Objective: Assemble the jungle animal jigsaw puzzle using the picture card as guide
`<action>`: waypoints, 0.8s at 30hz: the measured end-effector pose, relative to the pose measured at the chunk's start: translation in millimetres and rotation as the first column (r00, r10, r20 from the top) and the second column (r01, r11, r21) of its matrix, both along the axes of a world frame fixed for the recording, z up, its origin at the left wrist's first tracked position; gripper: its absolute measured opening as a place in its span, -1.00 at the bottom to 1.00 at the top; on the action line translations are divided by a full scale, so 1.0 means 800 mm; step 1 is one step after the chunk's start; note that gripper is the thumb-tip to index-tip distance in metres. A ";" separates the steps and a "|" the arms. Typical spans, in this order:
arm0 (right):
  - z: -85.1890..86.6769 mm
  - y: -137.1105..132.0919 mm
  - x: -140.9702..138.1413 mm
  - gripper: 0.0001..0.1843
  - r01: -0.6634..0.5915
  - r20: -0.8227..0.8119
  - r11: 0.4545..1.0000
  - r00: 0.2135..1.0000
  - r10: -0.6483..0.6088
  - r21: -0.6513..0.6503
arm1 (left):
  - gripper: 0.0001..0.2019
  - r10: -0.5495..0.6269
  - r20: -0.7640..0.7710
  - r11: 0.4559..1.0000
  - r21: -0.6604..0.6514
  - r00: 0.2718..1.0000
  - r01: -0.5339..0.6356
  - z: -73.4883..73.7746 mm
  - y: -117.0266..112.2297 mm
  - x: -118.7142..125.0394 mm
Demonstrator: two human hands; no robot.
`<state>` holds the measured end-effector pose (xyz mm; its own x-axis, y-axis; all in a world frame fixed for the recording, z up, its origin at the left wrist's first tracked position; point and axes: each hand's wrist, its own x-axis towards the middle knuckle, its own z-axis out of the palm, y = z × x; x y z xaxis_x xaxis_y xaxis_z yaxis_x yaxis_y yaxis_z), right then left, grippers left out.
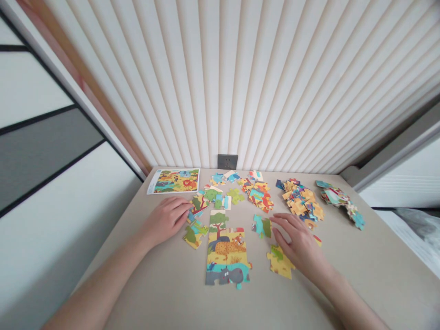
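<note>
Right hand (290, 236) flanks the joined puzzle (227, 252), whose long axis points forward.

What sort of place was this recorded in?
Probably a room in a home, though an office is possible: a plain table against a pale ribbed panel, a dark power socket by its far edge, and cartoon-animal jigsaw pieces spread out.

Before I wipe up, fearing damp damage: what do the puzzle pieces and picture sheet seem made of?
Puzzle pieces: probably printed cardboard, smooth-looking, judging by their flat, interlocking shapes. Picture sheet: likely paper or thin card, flat and white-bordered; gloss unclear.
</note>
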<state>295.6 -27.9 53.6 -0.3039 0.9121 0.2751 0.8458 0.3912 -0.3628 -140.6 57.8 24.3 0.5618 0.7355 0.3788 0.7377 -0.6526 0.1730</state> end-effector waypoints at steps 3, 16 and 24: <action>-0.006 0.063 -0.007 -0.62 0.014 0.077 1.000 0.997 -0.016 0.025 | -0.68 -0.098 -0.031 0.995 -0.032 0.995 0.097 0.014 -0.009 0.010; -0.031 0.127 -0.023 -0.32 0.022 0.066 0.997 0.998 -0.017 -0.081 | -0.41 -0.529 -0.042 0.829 -0.242 0.848 0.505 0.034 -0.062 0.068; -0.026 0.131 -0.013 -0.31 0.033 0.030 0.991 0.999 -0.029 -0.130 | -0.50 -0.495 -0.026 0.848 -0.230 0.868 0.477 0.029 -0.064 0.073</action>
<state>285.1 76.9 33.1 -0.2811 0.9487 0.1447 0.8672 0.3156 -0.3851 -82.5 6.9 47.1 0.8902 0.4166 0.1844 0.3528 -0.8865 0.2993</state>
